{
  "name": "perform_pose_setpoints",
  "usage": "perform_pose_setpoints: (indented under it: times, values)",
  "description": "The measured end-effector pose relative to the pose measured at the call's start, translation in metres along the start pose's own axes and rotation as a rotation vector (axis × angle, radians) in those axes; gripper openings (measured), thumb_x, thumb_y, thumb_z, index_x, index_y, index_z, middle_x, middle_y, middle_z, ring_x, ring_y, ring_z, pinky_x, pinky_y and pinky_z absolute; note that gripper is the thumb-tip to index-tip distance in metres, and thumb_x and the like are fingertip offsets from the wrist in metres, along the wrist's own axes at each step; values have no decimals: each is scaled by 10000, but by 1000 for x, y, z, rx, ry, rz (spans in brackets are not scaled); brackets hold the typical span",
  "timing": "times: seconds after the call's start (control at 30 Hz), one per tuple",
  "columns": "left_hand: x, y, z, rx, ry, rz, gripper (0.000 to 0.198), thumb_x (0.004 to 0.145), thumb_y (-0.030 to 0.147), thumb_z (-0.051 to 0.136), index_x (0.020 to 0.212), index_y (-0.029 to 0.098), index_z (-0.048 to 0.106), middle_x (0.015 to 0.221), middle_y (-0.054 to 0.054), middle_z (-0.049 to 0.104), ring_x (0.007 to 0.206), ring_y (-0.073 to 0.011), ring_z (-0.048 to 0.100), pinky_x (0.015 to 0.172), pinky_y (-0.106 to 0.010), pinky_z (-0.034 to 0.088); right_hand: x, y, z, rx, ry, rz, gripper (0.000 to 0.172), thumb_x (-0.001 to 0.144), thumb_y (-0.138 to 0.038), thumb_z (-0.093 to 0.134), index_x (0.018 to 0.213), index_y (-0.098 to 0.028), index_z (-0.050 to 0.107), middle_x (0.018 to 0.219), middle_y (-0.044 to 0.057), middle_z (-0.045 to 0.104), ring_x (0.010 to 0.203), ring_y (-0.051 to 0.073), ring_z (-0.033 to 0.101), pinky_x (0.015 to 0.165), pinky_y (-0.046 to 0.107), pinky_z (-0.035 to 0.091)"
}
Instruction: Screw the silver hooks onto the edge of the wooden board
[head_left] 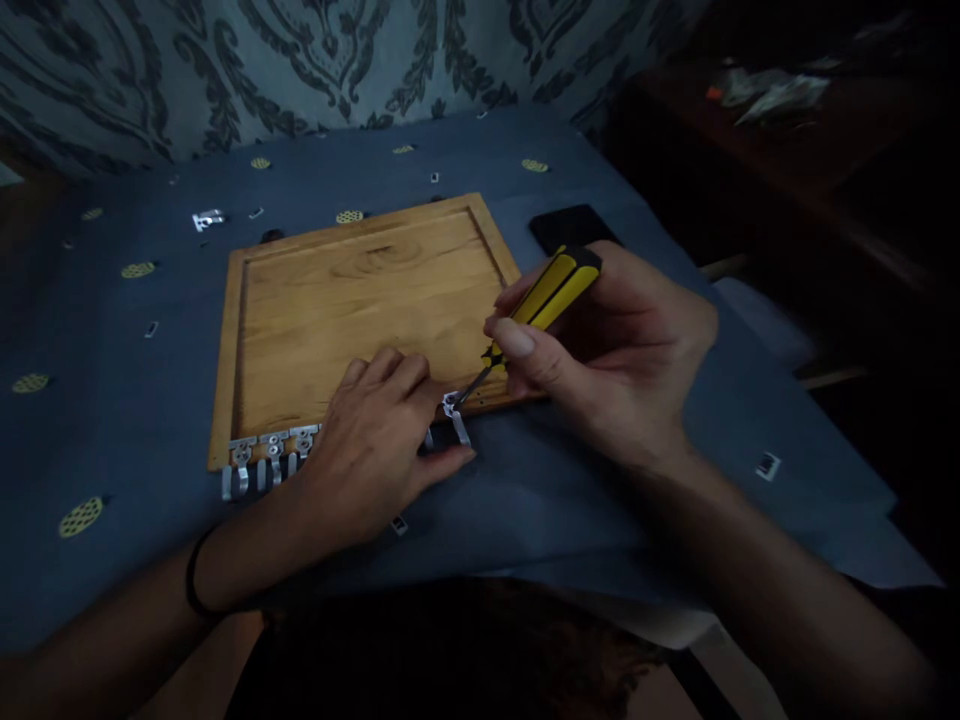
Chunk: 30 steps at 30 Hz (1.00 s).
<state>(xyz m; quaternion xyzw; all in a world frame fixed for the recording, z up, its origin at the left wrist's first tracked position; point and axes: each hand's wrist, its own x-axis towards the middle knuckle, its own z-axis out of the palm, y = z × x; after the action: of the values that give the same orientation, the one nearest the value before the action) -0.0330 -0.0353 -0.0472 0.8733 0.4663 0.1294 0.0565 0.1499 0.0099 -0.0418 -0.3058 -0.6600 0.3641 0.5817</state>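
A wooden board with a raised rim lies on a blue cloth. Along its near edge sit several small metal hooks. My left hand lies across that edge with its fingers pressed down on a metal hook near the board's near right corner. My right hand is closed round a yellow-and-black screwdriver. The screwdriver slants down to the left, and its tip meets the top of that hook.
A dark phone lies on the cloth beyond the board's right corner. Loose small metal parts and a white piece are scattered over the blue cloth. A patterned wall rises behind, and dark furniture stands at the right.
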Motion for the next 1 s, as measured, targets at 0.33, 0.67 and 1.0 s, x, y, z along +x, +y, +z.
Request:
perform_pose_setpoints:
  times: [0.33,0.67,1.0]
  values:
    - [0,1,-1,3,-26,-20,371,868,418,760,1082,116,732,1070,-110,688,1012,-317,584,858,-478,485,6,3,-9,202,-210,128,196,848,-363,786,974,-243,694,806,-56,741,493,76,626,387,184,497]
    - [0,0,0,21,11,3,328,837,401,800,985,119,723,972,-91,675,954,-293,576,793,-430,460,6,-2,-7,191,65,-7,101,888,-326,752,947,-248,776,796,-21,734,421,83,581,328,239,433]
    - [1,1,1,43,25,15,363,808,431,823,965,116,732,933,-74,671,921,-292,571,771,-424,436,10,-18,7,-61,151,-103,174,903,-385,737,874,-215,715,786,-9,686,480,77,533,381,266,409]
